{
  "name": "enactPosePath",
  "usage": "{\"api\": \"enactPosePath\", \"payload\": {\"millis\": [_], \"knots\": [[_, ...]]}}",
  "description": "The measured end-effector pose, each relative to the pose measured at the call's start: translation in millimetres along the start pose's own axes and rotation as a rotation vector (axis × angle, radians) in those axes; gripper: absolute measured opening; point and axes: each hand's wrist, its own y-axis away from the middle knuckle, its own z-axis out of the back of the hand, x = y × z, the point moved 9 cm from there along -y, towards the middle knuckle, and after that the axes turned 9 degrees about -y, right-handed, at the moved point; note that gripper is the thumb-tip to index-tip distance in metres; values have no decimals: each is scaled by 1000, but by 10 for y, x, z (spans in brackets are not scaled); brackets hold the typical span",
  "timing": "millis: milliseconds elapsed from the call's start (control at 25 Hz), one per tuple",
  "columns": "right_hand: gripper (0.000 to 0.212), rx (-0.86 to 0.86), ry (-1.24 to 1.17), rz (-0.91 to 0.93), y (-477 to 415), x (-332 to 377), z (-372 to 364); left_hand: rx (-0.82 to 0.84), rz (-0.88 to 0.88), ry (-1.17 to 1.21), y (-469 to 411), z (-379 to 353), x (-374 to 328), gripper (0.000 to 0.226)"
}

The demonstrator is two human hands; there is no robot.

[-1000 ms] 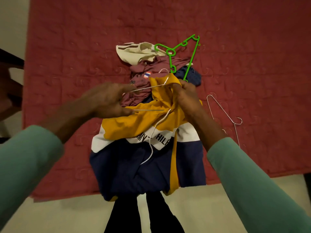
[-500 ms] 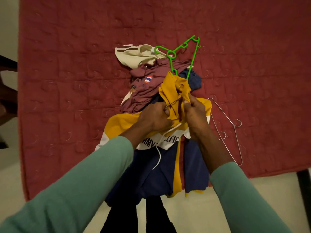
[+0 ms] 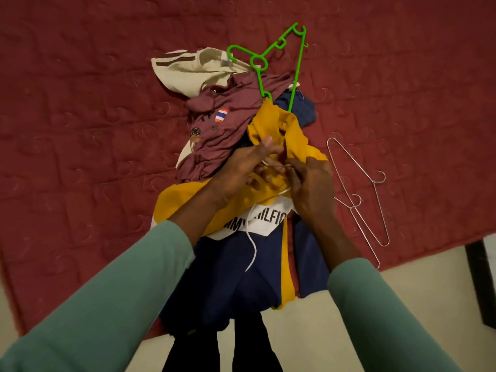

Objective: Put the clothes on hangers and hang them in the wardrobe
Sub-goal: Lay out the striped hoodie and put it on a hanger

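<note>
Early stage. Hoodie on bed edge, wire hanger apparently part-fed into its neck. Left hand grip holds yellow neck fabric; right hand grip pinches wire. Pile, green hanger, spare hangers untouched. Nothing hung; wardrobe unseen.

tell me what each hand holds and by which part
The right hand pinches a wire hanger by the top wire poking from the yellow neck of the hoodie; the left hand grips that neck fabric beside it.

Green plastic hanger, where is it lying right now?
The green plastic hanger lies at top centre of the head view, over the cream garment and maroon shirt, its near end hidden behind the yellow-and-navy hoodie.
</note>
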Motion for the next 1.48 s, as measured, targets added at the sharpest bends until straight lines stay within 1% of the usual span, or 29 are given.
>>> {"api": "enactPosePath", "payload": {"millis": [40,80,160,200,240,280,320,360,440,480,520,560,600,640,680,800,880,920,1000,1080,1120,1160,1200,1240,1280,1320,1360,1400,1480], "knots": [[31,2,31,36,-61,-17,62,-32,-80,-37,-26,14,13,57],[32,18,54,74,-121,-9,106,-78,-178,-191,-52,25,23,67],[32,29,52,120,-216,17,216,-111,-323,-661,-106,-95,76,87],[30,15,40,133,-246,23,269,-115,-366,-868,-151,-175,115,85],[29,0,39,143,-266,31,310,-116,-425,-1004,-199,-263,102,74],[29,-2,55,147,-273,30,331,-103,-498,-1072,-234,-360,49,61],[30,7,94,150,-260,26,334,-63,-526,-1119,-314,-432,68,51],[30,18,132,151,-232,23,313,-3,-461,-1180,-407,-459,114,47],[28,23,166,128,-149,36,246,108,-227,-1382,-558,-333,312,53],[27,15,179,102,-130,43,210,96,-164,-1437,-534,-190,327,55],[26,13,198,72,-110,52,157,44,-153,-1436,-421,-32,292,52],[25,20,225,43,-89,70,86,-46,-192,-1411,-238,147,242,46],[22,35,259,28,-58,101,-9,-141,-268,-1401,-16,331,186,42],[21,62,291,17,-18,146,-116,-202,-338,-1406,216,489,127,40],[20,101,315,8,24,195,-232,-205,-384,-1407,430,598,93,39],[20,190,281,-20,133,342,-549,-32,-481,-1408,770,610,101,36],[21,224,234,-87,154,373,-639,17,-542,-1440,868,526,102,35],[22,263,252,-102,168,392,-684,-16,-566,-1436,913,536,66,34],[23,372,387,-87,214,454,-738,-150,-575,-1404,969,661,-24,29],[26,479,512,-14,242,501,-846,-261,-536,-1407,946,834,-90,29],[28,531,529,41,255,514,-935,-293,-508,-1405,907,906,-98,29],[29,576,473,85,276,515,-1041,-316,-468,-1385,863,973,-106,28],[29,582,309,75,282,522,-1096,-339,-414,-1347,811,1035,-103,27],[28,524,51,-17,252,487,-1080,-362,-340,-1313,754,1086,-85,25],[28,401,-235,-180,231,402,-987,-397,-257,-1313,721,1115,-63,25],[28,235,-487,-354,237,268,-871,-449,-199,-1364,690,1117,-53,26],[29,80,-700,-506,278,155,-769,-502,-183,-1440,664,1072,-75,28],[29,-38,-879,-627,334,74,-722,-523,-203,-1475,604,976,-101,28],[30,-161,-1126,-764,388,-1,-701,-450,-260,-1338,351,708,-118,24]]}}
